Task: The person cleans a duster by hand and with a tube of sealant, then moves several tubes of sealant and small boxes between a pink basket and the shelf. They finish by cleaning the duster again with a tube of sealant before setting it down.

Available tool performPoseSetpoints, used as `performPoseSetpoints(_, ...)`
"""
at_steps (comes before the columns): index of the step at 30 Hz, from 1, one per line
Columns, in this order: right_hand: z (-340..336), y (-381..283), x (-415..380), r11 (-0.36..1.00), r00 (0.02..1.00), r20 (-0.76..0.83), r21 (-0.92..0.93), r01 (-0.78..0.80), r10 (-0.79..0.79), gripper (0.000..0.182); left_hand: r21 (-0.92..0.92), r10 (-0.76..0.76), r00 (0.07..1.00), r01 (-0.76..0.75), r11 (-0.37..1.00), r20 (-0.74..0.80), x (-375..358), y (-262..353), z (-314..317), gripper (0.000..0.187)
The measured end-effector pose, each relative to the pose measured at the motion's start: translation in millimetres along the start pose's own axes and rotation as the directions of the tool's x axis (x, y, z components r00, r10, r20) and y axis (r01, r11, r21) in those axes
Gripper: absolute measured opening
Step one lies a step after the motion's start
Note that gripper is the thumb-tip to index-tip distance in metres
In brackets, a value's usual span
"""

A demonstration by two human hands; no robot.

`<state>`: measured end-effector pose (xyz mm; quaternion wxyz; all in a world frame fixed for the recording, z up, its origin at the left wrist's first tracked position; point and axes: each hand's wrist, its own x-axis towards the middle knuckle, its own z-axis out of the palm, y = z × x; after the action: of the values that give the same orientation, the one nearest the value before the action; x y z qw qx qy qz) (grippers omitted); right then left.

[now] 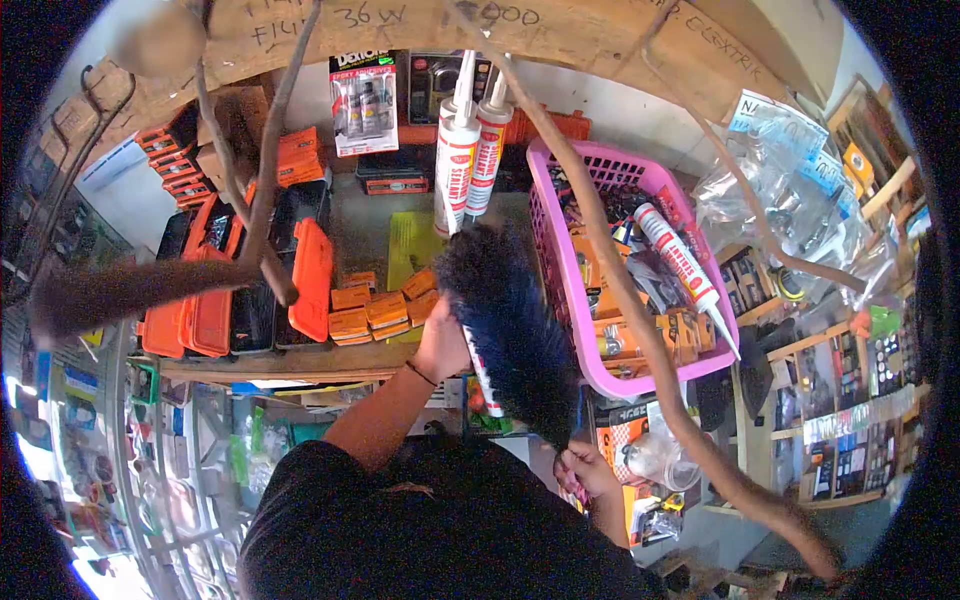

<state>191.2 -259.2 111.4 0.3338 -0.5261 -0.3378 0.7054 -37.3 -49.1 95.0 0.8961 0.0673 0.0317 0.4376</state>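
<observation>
My left hand (443,342) is closed around a sealant tube (482,372), white with red print, held nearly upright at the shelf's front edge. Much of that tube is hidden behind a dark, fluffy duster (515,330). Low on the right, my right hand (590,472) grips the duster's handle, and the bristles lie across the tube. Two more sealant tubes (458,165) stand upright behind, nozzles up. Small orange boxes (378,312) sit just left of my left hand.
A pink basket (562,290) full of packets, with another sealant tube (678,258) on top, stands to the right. Orange-and-black cases (312,275) line the left. Brown rods or cords (640,330) cross the view in front. A wooden beam (400,22) runs overhead.
</observation>
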Motion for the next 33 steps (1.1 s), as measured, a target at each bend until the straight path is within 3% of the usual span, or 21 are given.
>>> performPoseSetpoints(1, -0.6, 0.5, -0.4, 1.000, 1.000, 0.010, 0.017, 0.001, -0.001, 0.021, 0.052, 0.005, 1.000, -0.006, 0.999, 0.016, 0.3, -0.5, 1.6, 0.058)
performPoseSetpoints(2, -3.6, 5.3, 1.2, 0.999, 0.999, 0.038, -0.005, 0.039, -0.039, 0.022, -0.090, -0.013, 0.949, 0.043, 0.995, 0.316, -2.6, 1.2, -5.9, 0.056)
performPoseSetpoints(3, -5.0, 6.3, 2.7, 0.999, 0.998, 0.034, -0.009, 0.043, -0.043, 0.022, -0.091, -0.014, 0.947, 0.045, 0.995, 0.322, -4.1, 1.8, -6.9, 0.056)
performPoseSetpoints(5, -5.7, 5.4, 4.2, 0.996, 0.993, 0.080, -0.013, 0.086, -0.085, 0.021, -0.027, -0.025, 1.000, 0.025, 0.999, -0.002, -6.2, 0.8, 7.6, 0.052)
performPoseSetpoints(7, -4.8, 2.2, 2.9, 0.999, 0.997, 0.065, -0.014, 0.043, -0.042, 0.022, -0.049, -0.028, 1.000, 0.028, 0.998, -0.014, -5.4, -0.3, 13.6, 0.049)
performPoseSetpoints(9, -6.9, 6.6, 3.5, 0.999, 0.999, -0.005, 0.002, 0.042, -0.042, 0.023, -0.004, -0.018, 0.991, 0.019, 1.000, 0.132, -6.0, 1.3, 10.7, 0.046)
performPoseSetpoints(10, -7.0, 6.7, 6.5, 0.994, 0.994, 0.025, -0.018, 0.103, -0.103, 0.023, 0.016, -0.014, 1.000, 0.014, 1.000, -0.024, -0.6, 3.7, 12.3, 0.046)
performPoseSetpoints(11, -5.3, 4.9, 4.9, 0.995, 0.995, 0.026, -0.012, 0.095, -0.095, 0.023, 0.014, -0.015, 0.999, 0.016, 1.000, -0.034, 0.0, 1.9, 13.9, 0.046)
performPoseSetpoints(13, 0.3, -7.2, 2.3, 0.995, 0.997, 0.013, 0.061, 0.079, -0.080, 0.024, 0.103, 0.121, 0.992, -0.123, 0.987, 0.030, -1.3, -2.0, 21.6, 0.046)
performPoseSetpoints(14, -7.1, 2.9, 6.1, 0.984, 0.981, 0.095, 0.072, 0.163, -0.169, 0.028, 0.114, 0.119, 0.993, -0.119, 0.986, 0.005, -1.4, -1.4, 21.7, 0.047)
performPoseSetpoints(17, -3.3, -8.4, 3.4, 0.990, 0.985, 0.097, 0.007, 0.142, -0.142, 0.031, 0.184, 0.147, 0.987, -0.157, 0.970, 0.066, -4.8, -2.8, 28.8, 0.048)
performPoseSetpoints(21, -3.4, -5.4, 3.1, 0.989, 0.983, 0.118, 0.050, 0.139, -0.144, 0.035, 0.149, 0.112, 0.993, -0.117, 0.982, 0.045, -0.8, -2.4, 15.5, 0.050)
performPoseSetpoints(24, -4.4, -1.4, -0.2, 0.994, 0.991, 0.102, 0.079, 0.079, -0.086, 0.035, 0.104, 0.074, 0.997, -0.075, 0.992, 0.011, 0.9, -0.2, 3.8, 0.050)
performPoseSetpoints(26, -8.5, 8.5, 0.6, 0.998, 0.992, 0.112, 0.036, 0.058, -0.062, 0.035, 0.125, 0.089, 0.982, -0.069, 0.990, -0.166, -0.2, -0.1, -6.2, 0.049)
performPoseSetpoints(27, -9.7, 11.1, 2.2, 0.999, 0.992, 0.118, -0.003, 0.037, -0.036, 0.035, 0.127, 0.095, 0.982, -0.074, 0.989, -0.165, 0.0, 2.5, -20.6, 0.049)
performPoseSetpoints(29, -8.1, 12.6, 4.4, 0.997, 0.983, 0.174, -0.027, 0.071, -0.065, 0.035, -0.054, -0.120, 0.986, 0.127, 0.990, 0.116, -5.3, 10.0, -19.1, 0.045)
performPoseSetpoints(30, -7.9, 16.5, 3.7, 0.996, 0.989, 0.130, -0.038, 0.077, -0.072, 0.035, 0.040, -0.028, 0.993, 0.033, 0.999, -0.111, -6.5, 4.6, -17.1, 0.047)
performPoseSetpoints(33, -5.3, 12.4, 3.9, 0.994, 0.990, 0.087, 0.025, 0.107, -0.108, 0.031, 0.073, 0.051, 0.998, -0.048, 0.996, -0.045, -3.2, -0.3, 10.1, 0.048)
